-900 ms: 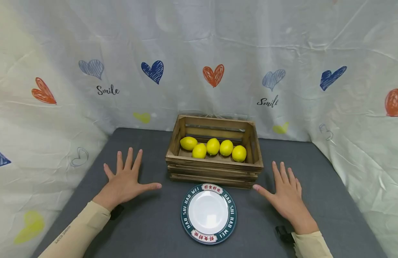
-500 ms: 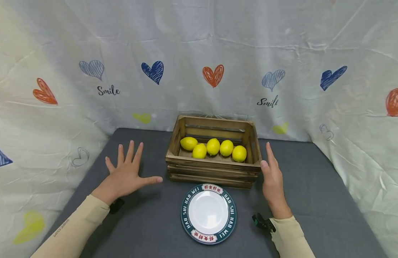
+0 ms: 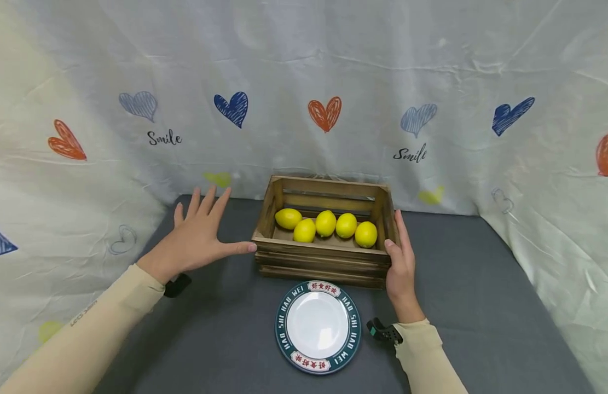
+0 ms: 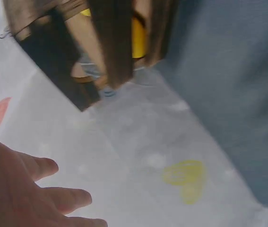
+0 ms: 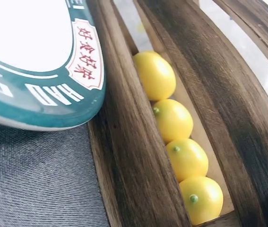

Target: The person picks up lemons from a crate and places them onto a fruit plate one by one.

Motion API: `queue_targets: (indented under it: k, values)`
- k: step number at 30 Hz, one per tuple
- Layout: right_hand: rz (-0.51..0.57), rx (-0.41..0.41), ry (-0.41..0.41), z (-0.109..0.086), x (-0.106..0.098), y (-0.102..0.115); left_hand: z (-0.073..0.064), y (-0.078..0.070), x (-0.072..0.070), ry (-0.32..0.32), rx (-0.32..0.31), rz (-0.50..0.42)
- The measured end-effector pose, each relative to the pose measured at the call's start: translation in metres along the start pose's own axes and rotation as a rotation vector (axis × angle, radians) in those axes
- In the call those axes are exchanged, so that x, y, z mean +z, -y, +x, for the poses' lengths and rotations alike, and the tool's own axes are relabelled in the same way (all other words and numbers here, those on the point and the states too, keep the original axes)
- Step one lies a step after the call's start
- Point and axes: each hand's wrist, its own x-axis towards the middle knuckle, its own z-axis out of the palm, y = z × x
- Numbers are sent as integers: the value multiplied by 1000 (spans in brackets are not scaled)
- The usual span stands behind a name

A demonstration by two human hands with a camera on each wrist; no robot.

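Note:
A brown wooden crate with slatted sides holds several yellow lemons, seen close up as a row of lemons in the right wrist view. My left hand hovers left of the crate, fingers spread and straight, thumb tip right at its front left corner. Beside the slatted crate end, the left wrist view catches part of that hand. At the crate's right end is my right hand, fingers straight along the outer side and thumb at the front corner. The right wrist view does not include the hand.
A white plate with a green lettered rim lies just in front of the crate on the dark grey table. A pale curtain printed with hearts hangs right behind the crate and along both sides.
My right hand has moved left from the open table to the crate's right end, turning edge-on. My left hand has moved forward, its thumb reaching the crate's left corner. Crate and plate stay put.

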Motion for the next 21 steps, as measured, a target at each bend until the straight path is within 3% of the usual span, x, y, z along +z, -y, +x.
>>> queue_targets:
  k: [7, 12, 17, 21]
  values:
    - [21, -47, 2, -1, 1, -1, 30, -39, -38, 24, 102, 31]
    - [-8, -69, -12, -2, 0, -7, 59, -76, -54, 35, 211, 37]
    - [-43, -74, -20, -3, 2, -9, 85, -113, -53, 54, 280, 37]
    - [-44, -90, -21, -4, 2, -9, 104, -137, -41, 89, 364, 38]
